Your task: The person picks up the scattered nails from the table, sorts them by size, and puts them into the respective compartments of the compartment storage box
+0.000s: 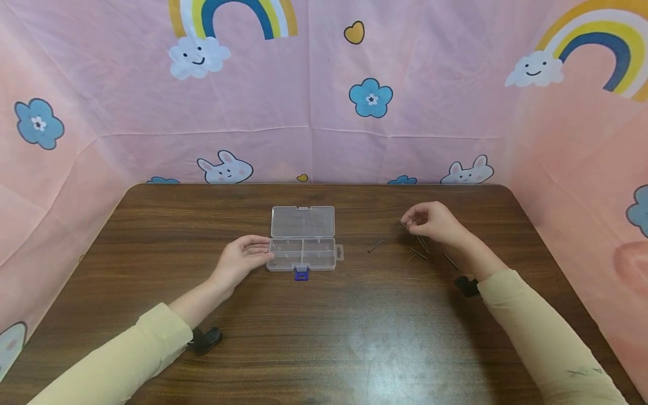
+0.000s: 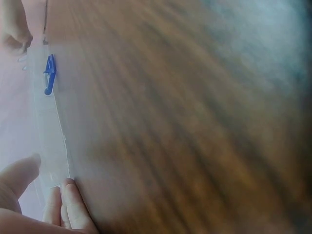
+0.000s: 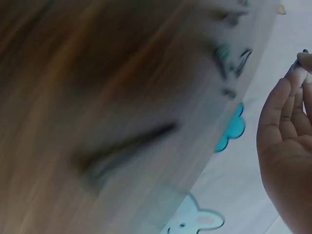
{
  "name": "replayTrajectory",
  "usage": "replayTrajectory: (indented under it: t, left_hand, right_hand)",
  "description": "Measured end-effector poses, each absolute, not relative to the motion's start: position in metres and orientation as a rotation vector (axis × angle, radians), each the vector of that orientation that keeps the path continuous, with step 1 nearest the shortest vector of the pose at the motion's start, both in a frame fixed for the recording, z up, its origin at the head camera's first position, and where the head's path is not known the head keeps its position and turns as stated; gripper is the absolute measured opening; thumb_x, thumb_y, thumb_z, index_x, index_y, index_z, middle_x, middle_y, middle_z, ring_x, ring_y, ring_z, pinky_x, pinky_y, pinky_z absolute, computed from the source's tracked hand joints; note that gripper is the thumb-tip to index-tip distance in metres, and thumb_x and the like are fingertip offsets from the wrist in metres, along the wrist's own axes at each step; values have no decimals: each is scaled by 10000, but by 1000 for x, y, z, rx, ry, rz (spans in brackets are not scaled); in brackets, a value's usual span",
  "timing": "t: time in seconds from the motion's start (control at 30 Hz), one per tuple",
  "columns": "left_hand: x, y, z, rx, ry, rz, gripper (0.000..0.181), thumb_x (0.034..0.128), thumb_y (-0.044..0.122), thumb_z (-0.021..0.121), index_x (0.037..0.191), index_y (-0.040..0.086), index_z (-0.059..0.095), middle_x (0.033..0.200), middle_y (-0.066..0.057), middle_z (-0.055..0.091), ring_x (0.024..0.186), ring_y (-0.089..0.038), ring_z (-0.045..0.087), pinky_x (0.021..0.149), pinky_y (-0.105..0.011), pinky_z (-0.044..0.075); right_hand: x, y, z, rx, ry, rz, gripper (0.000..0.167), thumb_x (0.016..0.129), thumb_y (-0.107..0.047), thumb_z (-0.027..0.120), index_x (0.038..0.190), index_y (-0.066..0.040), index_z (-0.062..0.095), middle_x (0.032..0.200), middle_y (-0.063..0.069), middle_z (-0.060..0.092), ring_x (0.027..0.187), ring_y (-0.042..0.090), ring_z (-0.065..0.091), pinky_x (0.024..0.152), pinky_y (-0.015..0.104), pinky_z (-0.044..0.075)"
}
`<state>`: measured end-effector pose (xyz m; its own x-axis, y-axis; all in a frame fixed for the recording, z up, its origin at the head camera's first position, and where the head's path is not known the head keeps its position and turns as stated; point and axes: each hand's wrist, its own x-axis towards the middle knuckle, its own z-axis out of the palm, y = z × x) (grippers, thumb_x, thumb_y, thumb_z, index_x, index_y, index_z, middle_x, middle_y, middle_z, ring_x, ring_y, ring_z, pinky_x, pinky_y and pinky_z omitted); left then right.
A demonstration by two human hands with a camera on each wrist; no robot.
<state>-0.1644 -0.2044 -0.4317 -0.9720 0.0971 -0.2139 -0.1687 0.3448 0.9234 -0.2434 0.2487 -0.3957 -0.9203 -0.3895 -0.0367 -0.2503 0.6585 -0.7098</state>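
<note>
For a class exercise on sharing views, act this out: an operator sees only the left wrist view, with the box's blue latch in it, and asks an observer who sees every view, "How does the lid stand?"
Observer: The head view shows the lid open, swung back on the far side of the clear plastic box.
Operator: Is the right hand holding anything?
Observer: Yes, it pinches a small dark piece between its fingertips.
Operator: Is anything lying on the table between that hand and the box?
Observer: Yes, one slim metal fastener; nail or screw, I can't tell.
</note>
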Motion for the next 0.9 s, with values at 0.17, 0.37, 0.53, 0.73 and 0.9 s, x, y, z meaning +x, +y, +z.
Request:
replayTrajectory:
  t: [0.17,0.37,0.53,0.73,0.9]
  left_hand:
    - [-163,-204,-432,-73,2373,1679,510,998,152,755,1433,-44,573,1439,-259,642,1280,-277,656,941,-94,548]
    - [-162,-203,-433,-74,2373,1683,507,997,149,757,1430,-44,576,1435,-260,645,1275,-272,660,937,-90,547]
    - [-162,-203,-434,-66,2394,1685,497,990,129,759,1415,-59,585,1415,-271,654,1240,-247,674,924,-85,546]
    - [-161,-203,-434,-60,2402,1683,498,988,130,760,1413,-62,586,1414,-274,652,1241,-254,670,921,-81,541]
    - [-160,-202,-434,-63,2401,1677,505,990,142,761,1419,-54,584,1422,-265,650,1261,-276,662,925,-84,541]
  right_hand:
    - [-245,229,-397,-562,2639,-1176,178,956,27,663,1102,62,758,1098,244,770,860,76,651,741,194,536]
    - [-247,206,-398,-636,2585,-1235,190,942,60,656,1100,57,760,1073,244,770,874,89,665,784,178,566]
    - [-248,187,-398,-664,2523,-1286,200,957,57,641,1125,73,749,1095,254,756,882,116,680,775,203,567]
    - [-248,165,-398,-703,2494,-1288,200,952,54,647,1120,67,755,1066,223,765,881,154,677,794,227,574]
    - [-248,151,-397,-765,2489,-1272,197,937,61,656,1101,62,765,1020,187,773,846,148,650,792,250,581]
